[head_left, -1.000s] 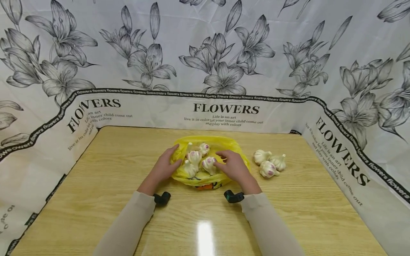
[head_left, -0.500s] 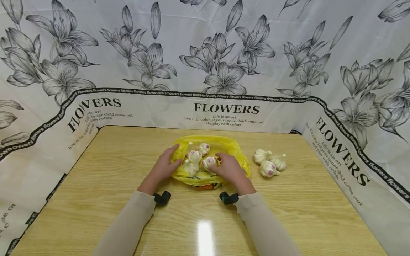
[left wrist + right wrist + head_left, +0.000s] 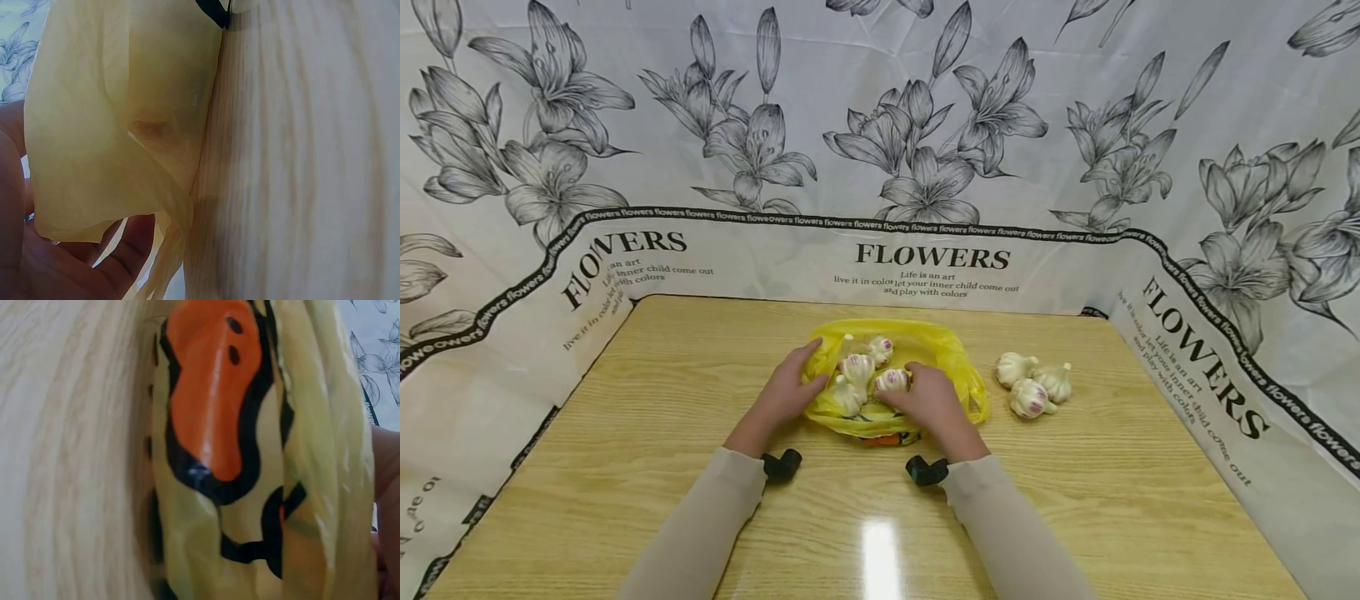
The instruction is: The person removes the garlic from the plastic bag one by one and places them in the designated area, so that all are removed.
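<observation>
A yellow plastic bag (image 3: 940, 340) lies with its mouth spread on the wooden table, several white garlic bulbs with purple marks inside. My left hand (image 3: 784, 390) holds the bag's left rim, thumb inside the mouth; in the left wrist view its fingers (image 3: 128, 253) curl by the yellow plastic. Reaching over the near right rim, my right hand (image 3: 934, 402) grips the rightmost garlic bulb (image 3: 892, 381) in the bag between thumb and fingers. The right wrist view is filled by the bag's side with an orange and black print (image 3: 212, 394), hiding most of that hand.
To the right of the bag, 3 garlic bulbs (image 3: 1030, 397) sit clustered on the table (image 3: 1120, 467). A white flower-printed cloth (image 3: 760, 258) stands around the table's back and sides. Dark wrist cameras (image 3: 782, 465) hang at both wrists.
My right hand has moved left and closed its thumb and fingers around the garlic bulb in the bag. The left hand stays at the left rim.
</observation>
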The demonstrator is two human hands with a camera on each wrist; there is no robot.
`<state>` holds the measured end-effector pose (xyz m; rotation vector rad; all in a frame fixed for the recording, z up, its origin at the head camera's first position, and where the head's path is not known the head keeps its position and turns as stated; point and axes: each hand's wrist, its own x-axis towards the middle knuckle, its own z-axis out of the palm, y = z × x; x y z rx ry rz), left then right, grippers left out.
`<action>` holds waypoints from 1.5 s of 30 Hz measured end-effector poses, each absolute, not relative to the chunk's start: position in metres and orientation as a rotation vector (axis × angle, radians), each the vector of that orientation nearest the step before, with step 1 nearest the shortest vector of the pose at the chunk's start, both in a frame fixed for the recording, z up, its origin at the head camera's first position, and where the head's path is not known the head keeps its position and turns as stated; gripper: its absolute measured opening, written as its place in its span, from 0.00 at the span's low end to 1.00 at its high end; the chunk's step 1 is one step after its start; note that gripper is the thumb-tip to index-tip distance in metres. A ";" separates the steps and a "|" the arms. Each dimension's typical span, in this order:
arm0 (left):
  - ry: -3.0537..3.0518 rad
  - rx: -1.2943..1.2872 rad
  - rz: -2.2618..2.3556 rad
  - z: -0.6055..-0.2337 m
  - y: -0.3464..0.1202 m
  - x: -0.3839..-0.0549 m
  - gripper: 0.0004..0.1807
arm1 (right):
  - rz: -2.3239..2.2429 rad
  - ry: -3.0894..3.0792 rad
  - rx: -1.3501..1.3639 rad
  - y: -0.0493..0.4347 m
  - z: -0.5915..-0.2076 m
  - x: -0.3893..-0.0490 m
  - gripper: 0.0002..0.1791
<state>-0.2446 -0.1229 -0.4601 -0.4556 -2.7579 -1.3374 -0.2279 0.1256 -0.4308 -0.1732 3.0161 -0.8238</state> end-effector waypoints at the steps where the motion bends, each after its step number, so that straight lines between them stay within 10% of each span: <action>1: -2.759 -0.455 -1.339 -0.460 -0.123 -0.245 0.36 | -0.819 3.022 -0.167 0.125 -0.431 -0.228 0.43; 45: -2.793 -0.412 -1.339 -0.458 -0.122 -0.244 0.36 | -1.080 3.200 -0.334 0.132 -0.431 -0.230 0.34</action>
